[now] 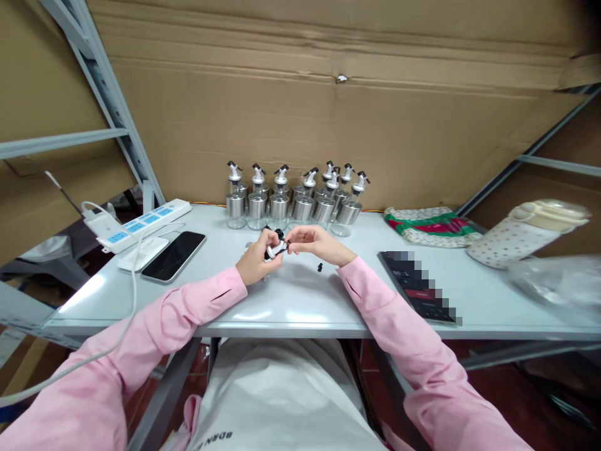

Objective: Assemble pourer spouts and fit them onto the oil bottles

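My left hand (pixel 256 258) is closed around a white and black bottle pourer (pixel 277 250), held just above the table. From the right, my right hand (pixel 323 244) pinches at the small black end of that pourer with thumb and fingertips. A tiny black piece (pixel 320 267) lies on the table below my right hand. Behind my hands stand several glass bottles with metal sleeves (pixel 279 205), many of them topped with similar white and black pourers. Some black parts just behind my left fingers are partly hidden.
On the left lie a power strip (pixel 145 223), a white pad (pixel 143 254) and a black phone (pixel 173 257), with a white cable (pixel 135 294) trailing over my left sleeve. Right: a dark tablet-like panel (pixel 417 288), patterned cloth pouch (pixel 429 227), dotted tumbler (pixel 521 235) and clear plastic bag (pixel 558 280).
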Demonstrator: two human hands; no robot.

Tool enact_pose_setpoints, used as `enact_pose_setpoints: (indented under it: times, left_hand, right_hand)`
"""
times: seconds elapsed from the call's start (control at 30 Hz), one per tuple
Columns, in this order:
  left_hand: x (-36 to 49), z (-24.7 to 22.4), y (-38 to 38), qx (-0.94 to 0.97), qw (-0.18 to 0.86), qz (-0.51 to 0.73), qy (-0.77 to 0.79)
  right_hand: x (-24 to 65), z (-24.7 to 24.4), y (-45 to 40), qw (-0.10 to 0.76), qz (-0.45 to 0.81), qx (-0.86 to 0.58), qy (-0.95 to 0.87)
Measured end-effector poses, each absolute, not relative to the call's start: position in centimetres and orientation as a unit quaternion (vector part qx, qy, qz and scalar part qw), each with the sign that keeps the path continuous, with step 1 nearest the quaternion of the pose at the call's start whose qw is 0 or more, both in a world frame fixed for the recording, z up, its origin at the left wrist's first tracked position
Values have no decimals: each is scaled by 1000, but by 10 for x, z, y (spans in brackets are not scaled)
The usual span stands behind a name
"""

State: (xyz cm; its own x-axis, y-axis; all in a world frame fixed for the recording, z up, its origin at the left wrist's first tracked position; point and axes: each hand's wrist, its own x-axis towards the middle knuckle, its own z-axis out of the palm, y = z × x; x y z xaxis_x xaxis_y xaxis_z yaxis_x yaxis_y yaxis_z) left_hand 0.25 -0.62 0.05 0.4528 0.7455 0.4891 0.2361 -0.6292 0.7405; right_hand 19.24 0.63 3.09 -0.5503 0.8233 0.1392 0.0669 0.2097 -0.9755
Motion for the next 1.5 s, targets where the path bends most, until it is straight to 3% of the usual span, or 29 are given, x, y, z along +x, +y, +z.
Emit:
enact_pose_setpoints:
  times: [0.43,1.03,1.5]
  left_hand:
    - [1,0,-3,781,398,392,281]
    - [1,-4,-2,807,323,392,301]
    - [0,-10,2,824,276,400,291]
  right_hand:
    - [190,28,6,401,533,-331,-668]
    - [190,28,5,360,575,-334,-654]
    - [183,22,5,402,504,-315,-697]
